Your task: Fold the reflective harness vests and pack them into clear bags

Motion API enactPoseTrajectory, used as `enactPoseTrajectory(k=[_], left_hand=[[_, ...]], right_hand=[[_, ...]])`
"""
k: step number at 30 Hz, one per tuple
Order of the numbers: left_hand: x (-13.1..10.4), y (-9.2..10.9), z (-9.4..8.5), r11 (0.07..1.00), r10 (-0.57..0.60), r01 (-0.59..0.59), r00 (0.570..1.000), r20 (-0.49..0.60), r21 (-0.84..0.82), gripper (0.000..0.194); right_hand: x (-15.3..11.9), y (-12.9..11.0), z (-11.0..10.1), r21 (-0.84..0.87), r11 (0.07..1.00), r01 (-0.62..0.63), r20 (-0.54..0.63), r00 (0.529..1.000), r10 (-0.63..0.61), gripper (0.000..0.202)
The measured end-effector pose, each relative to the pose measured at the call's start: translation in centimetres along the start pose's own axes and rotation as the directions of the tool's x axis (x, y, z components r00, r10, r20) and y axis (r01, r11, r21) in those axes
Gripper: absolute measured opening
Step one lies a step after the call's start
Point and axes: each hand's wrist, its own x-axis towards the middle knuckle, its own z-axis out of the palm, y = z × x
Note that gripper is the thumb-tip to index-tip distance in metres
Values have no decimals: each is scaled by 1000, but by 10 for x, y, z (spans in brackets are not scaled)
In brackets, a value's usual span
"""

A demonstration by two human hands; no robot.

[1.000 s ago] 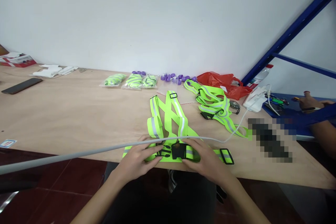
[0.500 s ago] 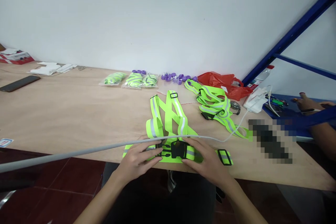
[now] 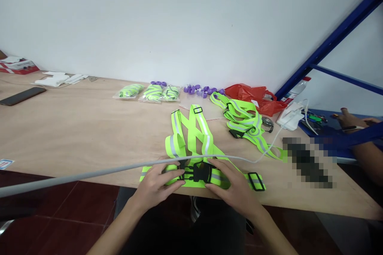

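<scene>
Harness (image 3: 207,139), crossed lime-yellow fabric with silver stripes, at near edge of pale wooden table (image 3: 89,135). Pinched, palms down: in left hand (image 3: 154,183), black pronged plastic buckle half (image 3: 188,173); in right hand (image 3: 237,185), black plastic socket half (image 3: 202,172).

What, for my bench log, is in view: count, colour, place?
harness: 1, lime, centre
buckle halves: 2, black, front
strap heap: 1, lime, right
bagged straps: 3, lime, back
purple pieces: many, purple, back
bag: 1, red, back
bottle: 1, clear, right
adapter: 1, white, right
gadget: 1, dark, right
cable: 1, grey, front
slab: 1, dark, left
papers: several, white, left
box: 1, red-white, left
frame: 1, blue, right
blurred item: 1, dark, right
table: 1, tan, centre
co-worker's hand: 1+, right
left hand: 1, holding left half
right hand: 1, holding right half
</scene>
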Motion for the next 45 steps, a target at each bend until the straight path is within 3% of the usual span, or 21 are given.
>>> enactPoseTrajectory(k=[13, 20, 24, 27, 31, 34, 40, 45], left_hand=[[-1, 4, 4, 999, 30, -32, 998, 64, 27, 26], [2, 3, 5, 983, -16, -27, 972, 235, 179, 33], [5, 5, -5, 984, -15, -32, 966, 257, 177, 30], [3, 5, -26, 987, 8, -47, 970, 242, 155, 26], [-10, -5, -58, 978, -84, 30, 962, 260, 204, 44], [-28, -20, -70, 961, -191, 127, 948, 253, 246, 49], [-55, -44, -66, 929, -327, 277, 926, 189, 246, 46], [-58, -56, -67, 888, -359, 292, 923, 138, 356, 44]], right_hand=[[3, -11, 8, -61, 988, 141, -5, 990, -142, 52], [5, -7, 14, -228, 959, 168, 47, 986, -162, 59], [4, -3, 14, -306, 933, 187, 66, 982, -175, 66], [-1, 3, 5, -343, 919, 195, 76, 981, -179, 66], [-18, 22, -18, -396, 908, 140, 63, 990, -125, 62], [-35, 37, -37, -429, 902, 49, 45, 998, -33, 52], [-56, 45, -59, -333, 938, -93, 36, 993, 111, 62], [-68, 55, -59, -269, 953, -141, 35, 987, 156, 73]])
